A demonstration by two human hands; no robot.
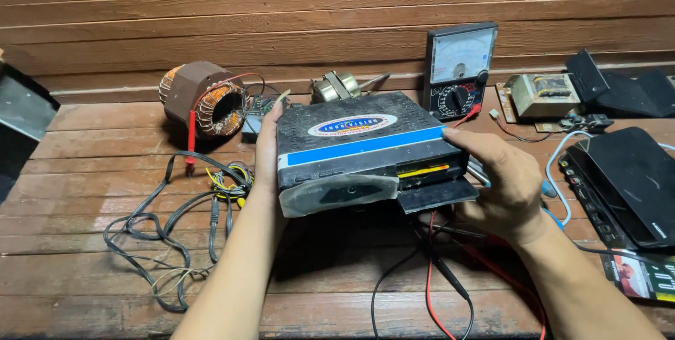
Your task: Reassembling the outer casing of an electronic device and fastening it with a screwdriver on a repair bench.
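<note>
Set-top box (362,144), black with a blue stripe, sits tilted at the centre of my desk (91,241), my left hand (266,150) flat on its nine o'clock side and my right hand (503,182) gripping its three o'clock corner. Its loose front flap (436,196) could drop off. Red and black probe leads (432,277) at six o'clock could snag; meter (459,69) crowds one o'clock. Open boards lie only at seven o'clock.
</note>
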